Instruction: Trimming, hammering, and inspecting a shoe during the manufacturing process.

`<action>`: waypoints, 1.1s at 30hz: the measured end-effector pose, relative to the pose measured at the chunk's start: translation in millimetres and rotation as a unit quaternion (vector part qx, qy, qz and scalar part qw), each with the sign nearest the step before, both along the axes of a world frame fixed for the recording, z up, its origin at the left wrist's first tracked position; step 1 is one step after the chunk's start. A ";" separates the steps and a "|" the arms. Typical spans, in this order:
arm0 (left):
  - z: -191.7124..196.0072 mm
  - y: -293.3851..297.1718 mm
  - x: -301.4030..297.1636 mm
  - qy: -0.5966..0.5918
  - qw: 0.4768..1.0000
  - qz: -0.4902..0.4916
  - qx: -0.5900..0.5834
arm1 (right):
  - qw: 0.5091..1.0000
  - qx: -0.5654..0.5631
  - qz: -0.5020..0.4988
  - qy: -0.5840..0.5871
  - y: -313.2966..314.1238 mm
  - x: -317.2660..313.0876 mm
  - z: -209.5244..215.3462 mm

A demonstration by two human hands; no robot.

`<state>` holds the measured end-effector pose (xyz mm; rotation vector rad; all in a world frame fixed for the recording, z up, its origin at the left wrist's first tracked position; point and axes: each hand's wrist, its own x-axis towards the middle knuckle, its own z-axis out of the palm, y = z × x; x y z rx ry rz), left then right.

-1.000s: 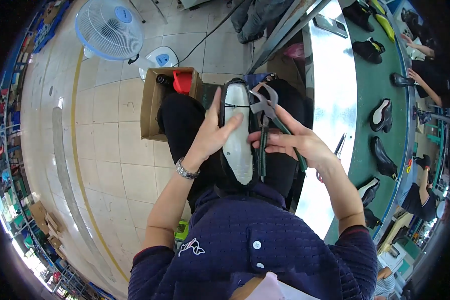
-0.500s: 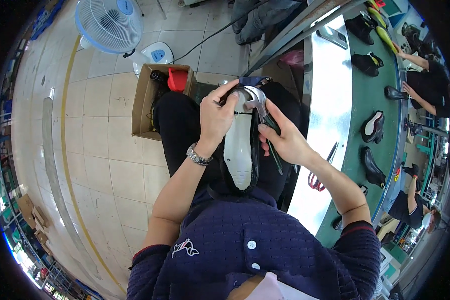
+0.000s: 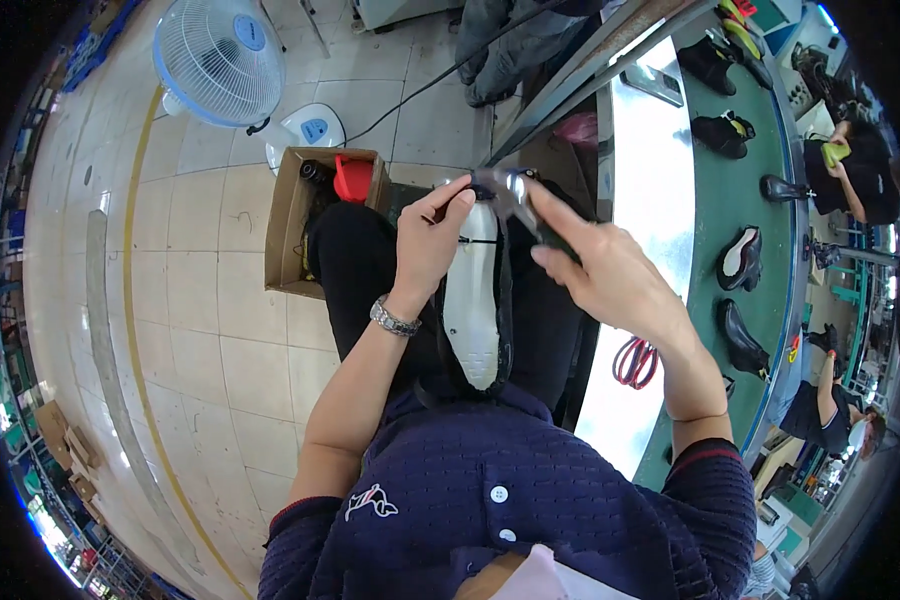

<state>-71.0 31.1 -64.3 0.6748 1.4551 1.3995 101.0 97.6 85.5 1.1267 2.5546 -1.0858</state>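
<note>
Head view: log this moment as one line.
left hand grips toe end of shoe on last | right hand holds dark tool at toe | shoe rests on lap | red-handled scissors on bench

1 open brown cardboard box (image 3: 288, 232) stands on the tiled floor, just left of the person's knee, with a red item (image 3: 352, 178) inside (top flaps up). More flattened brown cardboard (image 3: 62, 432) lies far left.
</note>
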 end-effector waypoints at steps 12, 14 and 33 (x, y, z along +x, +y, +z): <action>4.7 -3.7 -2.1 -0.054 0.997 -0.040 0.027 | 0.969 0.180 0.005 0.167 -5.0 -11.2 -39.8; 4.8 -1.7 -4.3 -0.060 0.996 -0.062 0.023 | 0.964 0.196 -0.060 0.170 -11.8 -10.1 -67.1; 8.1 -30.6 -11.2 0.091 0.977 -0.173 0.087 | 0.922 0.109 -0.322 0.182 -44.4 69.2 -112.4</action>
